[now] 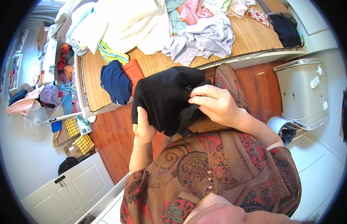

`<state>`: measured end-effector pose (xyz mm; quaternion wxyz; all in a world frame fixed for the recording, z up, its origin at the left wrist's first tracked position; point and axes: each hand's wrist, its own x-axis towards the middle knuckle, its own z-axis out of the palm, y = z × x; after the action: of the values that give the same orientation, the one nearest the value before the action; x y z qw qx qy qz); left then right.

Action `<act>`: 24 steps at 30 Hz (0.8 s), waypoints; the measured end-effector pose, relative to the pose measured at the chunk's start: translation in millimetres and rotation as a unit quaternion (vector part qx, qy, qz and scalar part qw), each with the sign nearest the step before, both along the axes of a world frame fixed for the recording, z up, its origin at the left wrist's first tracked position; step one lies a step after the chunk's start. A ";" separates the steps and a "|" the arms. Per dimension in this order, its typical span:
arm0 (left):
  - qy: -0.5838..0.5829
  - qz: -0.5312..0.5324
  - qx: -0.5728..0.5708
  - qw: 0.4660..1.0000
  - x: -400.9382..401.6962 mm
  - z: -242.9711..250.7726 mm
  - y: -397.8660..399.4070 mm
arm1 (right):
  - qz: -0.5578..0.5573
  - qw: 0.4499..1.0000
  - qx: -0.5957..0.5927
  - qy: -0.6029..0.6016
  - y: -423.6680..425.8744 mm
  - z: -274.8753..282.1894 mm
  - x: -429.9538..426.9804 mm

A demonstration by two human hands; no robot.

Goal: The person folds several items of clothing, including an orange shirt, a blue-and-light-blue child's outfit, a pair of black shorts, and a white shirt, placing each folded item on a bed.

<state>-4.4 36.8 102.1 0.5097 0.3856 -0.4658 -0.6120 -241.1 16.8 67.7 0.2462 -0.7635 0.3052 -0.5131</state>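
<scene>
A black cloth garment point(165, 95) hangs spread between my hands, over my lap and near the bed's edge. My left hand point(144, 126) grips its lower left side, the thumb on top and the fingers hidden beneath. On the right, my right hand point(214, 102) pinches the fabric between thumb and fingertips, beside a small light mark on the cloth. Just beyond the garment, a folded navy cloth point(116, 81) and a folded orange-red cloth point(133, 74) lie side by side on the bamboo mat point(147, 63).
Crumpled pale lavender clothing point(204, 39), a white quilt point(128, 22) and a folded black garment point(287, 29) lie on the bed. A beige cabinet point(299, 92) and a white bin point(277, 126) stand right; a fan point(36, 121) and a door point(69, 187) are left.
</scene>
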 end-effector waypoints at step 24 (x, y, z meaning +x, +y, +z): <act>0.062 -0.071 0.007 0.995 19.5 -17.1 10.8 | 0.138 0.973 0.160 -0.093 5.7 1.7 9.4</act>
<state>15.1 47.6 84.9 0.4901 0.3163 -0.4551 -0.6728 -231.7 22.6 69.4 0.4605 -0.6981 0.2506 -0.4876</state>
